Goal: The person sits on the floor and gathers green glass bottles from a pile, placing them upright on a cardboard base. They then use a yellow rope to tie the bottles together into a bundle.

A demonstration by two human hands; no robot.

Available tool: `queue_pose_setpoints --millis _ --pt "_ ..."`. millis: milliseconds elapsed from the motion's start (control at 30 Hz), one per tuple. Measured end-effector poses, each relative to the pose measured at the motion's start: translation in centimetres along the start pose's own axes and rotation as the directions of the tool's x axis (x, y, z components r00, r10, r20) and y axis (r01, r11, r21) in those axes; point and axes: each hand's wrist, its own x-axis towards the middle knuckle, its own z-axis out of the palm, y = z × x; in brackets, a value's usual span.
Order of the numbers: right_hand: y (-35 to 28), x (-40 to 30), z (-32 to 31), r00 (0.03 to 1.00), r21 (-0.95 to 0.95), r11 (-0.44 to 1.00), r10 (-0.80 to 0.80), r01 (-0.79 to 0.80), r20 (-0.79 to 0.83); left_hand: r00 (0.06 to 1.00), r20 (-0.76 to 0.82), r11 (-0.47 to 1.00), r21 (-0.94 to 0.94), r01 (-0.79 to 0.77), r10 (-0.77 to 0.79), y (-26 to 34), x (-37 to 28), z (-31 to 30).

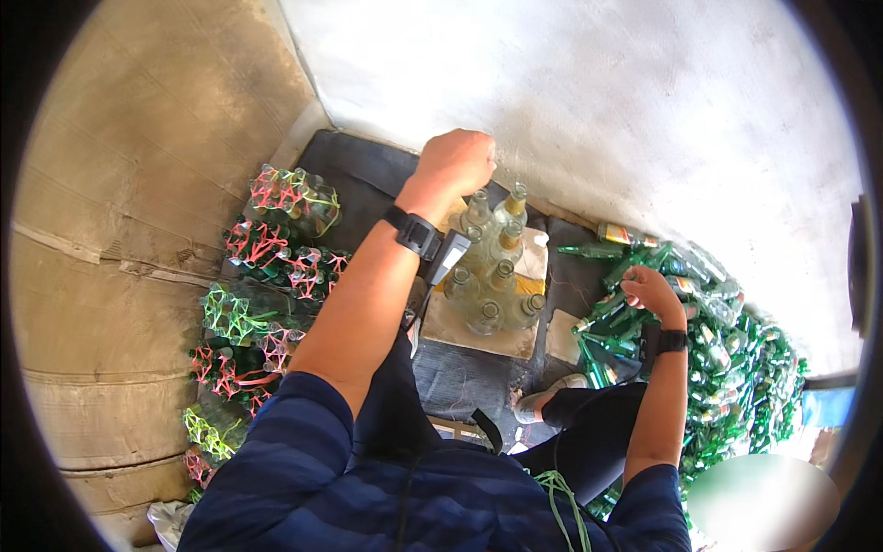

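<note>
My left hand (457,160) is raised near the wall, above and beyond a group of clear glass bottles. Its fingers curl away from view, so whatever may be in them is hidden. Several of these clear bottles (488,315) stand upright, close together, on a square board (441,324). One bottle (515,201) at the back bears a yellowish label. On the right, my right hand (652,293) hovers over the near edge of a heap of green glass bottles (717,352). Its fingers are bent, and I cannot make out anything in them.
Bottle bundles bound with pink and green plastic string (234,314) line the left side, beside a cardboard-covered wall (124,310). A pale wall (586,103) rises behind. Dark matting (455,386) covers the floor around my feet. Green string (562,493) hangs at my waist.
</note>
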Motion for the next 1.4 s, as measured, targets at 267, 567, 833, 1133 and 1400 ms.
queue_pose_setpoints --millis 267,567,833,1133,1400 --pt "0.9 -0.1 -1.4 0.996 0.113 0.992 0.069 -0.062 -0.058 0.999 -0.038 1.000 -0.004 -0.016 0.016 -0.3 -0.4 0.1" --pt "2.9 0.7 -2.1 0.991 0.183 0.978 0.113 -0.098 -0.075 0.995 -0.085 0.999 -0.012 -0.047 0.046 -1.1 -0.5 0.6" --pt "4.4 1.4 -2.8 0.987 0.101 0.994 0.047 -0.031 -0.151 1.000 0.021 1.000 -0.025 -0.010 0.010 -0.9 -0.6 -0.7" --pt "10.2 4.5 -2.1 0.980 0.548 0.821 0.200 -0.161 -0.012 0.998 -0.063 0.993 -0.116 -0.034 0.027 -0.7 -0.5 -0.5" --pt "16.5 10.8 -0.8 0.980 0.604 0.796 0.151 -0.044 -0.127 0.999 -0.036 0.996 -0.077 0.034 -0.037 -1.1 -0.4 -0.6"
